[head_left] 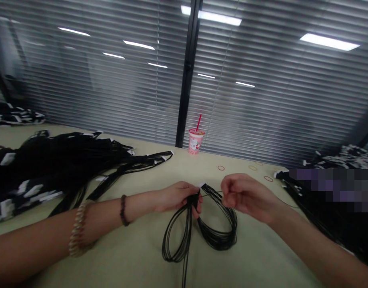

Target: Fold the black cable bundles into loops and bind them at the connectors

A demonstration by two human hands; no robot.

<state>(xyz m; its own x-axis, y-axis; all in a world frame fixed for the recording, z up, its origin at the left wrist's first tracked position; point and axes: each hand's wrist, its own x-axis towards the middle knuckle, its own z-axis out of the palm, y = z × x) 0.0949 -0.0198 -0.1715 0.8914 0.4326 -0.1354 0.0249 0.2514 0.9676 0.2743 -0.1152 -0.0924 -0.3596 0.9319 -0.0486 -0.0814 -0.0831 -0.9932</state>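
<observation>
Left hand (180, 197) closed, fingers wrapped round the middle of the cable (193, 201); I see its loops spread to either side, over the table (136, 266). My right hand (242, 196) is curled, fingertips pinched together on a thin strand (212, 193) running from the cable. Cup (195, 143) beyond, by the blinds (262, 112).

No text, brand or number is legible. Cup (195, 141): printed decoration with a round red mark on the side; any wording too small and blurred to read. Bundle (218, 241) and pile (73, 158): no lettering discernible on either.
</observation>
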